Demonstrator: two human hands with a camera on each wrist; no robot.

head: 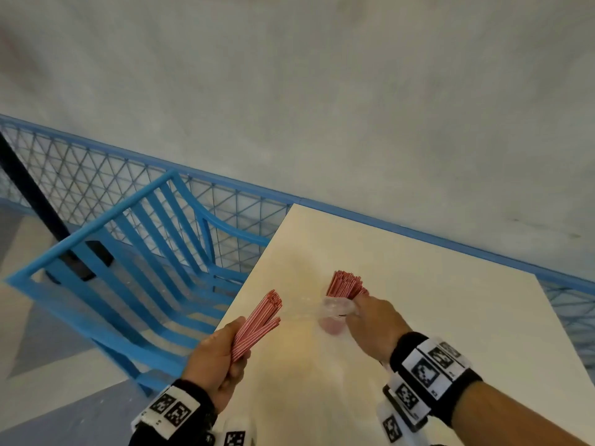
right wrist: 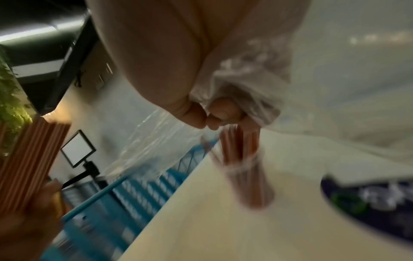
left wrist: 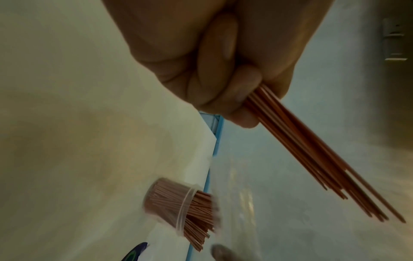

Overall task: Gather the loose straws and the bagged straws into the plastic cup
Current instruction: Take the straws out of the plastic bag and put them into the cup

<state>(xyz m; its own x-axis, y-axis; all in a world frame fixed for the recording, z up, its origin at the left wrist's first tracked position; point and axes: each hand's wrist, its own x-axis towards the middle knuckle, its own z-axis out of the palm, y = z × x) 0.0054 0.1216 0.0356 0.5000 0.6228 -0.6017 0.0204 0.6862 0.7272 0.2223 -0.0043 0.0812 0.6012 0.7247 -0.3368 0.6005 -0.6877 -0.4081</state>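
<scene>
My left hand [head: 222,355] grips a bundle of red-and-white striped straws [head: 257,320] above the table's left edge, their tips fanning out up and to the right; the left wrist view shows the fingers [left wrist: 212,70] curled round the bundle [left wrist: 312,150]. A clear plastic cup [head: 333,323] stands on the cream table [head: 418,300], packed with more striped straws [head: 346,284]. My right hand [head: 373,320] is at the cup's rim and clutches a crumpled clear plastic bag [head: 335,305]. In the right wrist view the bag [right wrist: 245,79] wraps the curled fingers just above the cup [right wrist: 248,176].
A blue slatted chair [head: 128,252] stands close to the table's left edge. Behind it runs a blue mesh railing [head: 80,175]. A dark blue printed patch [right wrist: 368,203] shows on the table near the cup; I cannot tell what it is.
</scene>
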